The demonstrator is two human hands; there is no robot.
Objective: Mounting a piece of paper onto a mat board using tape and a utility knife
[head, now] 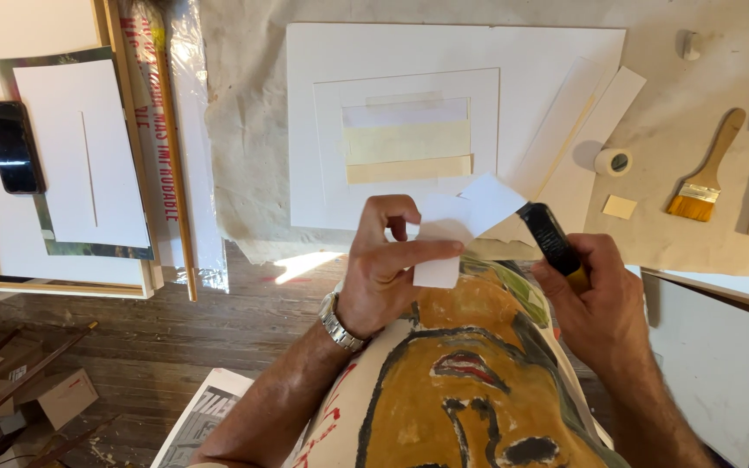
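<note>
Paper [448, 227] is sitting pinched in our left hand [383, 269] over the painting [461, 381] at the bench's near edge; our right hand [604, 308] is gripping a black tool [550, 236]. Slipping risks marking the painting.

My arms are bare to the elbow, no sleeves. Left hand [385, 273] has a silver link watch [340, 323] at the wrist; right hand [600, 303] wears nothing.
</note>
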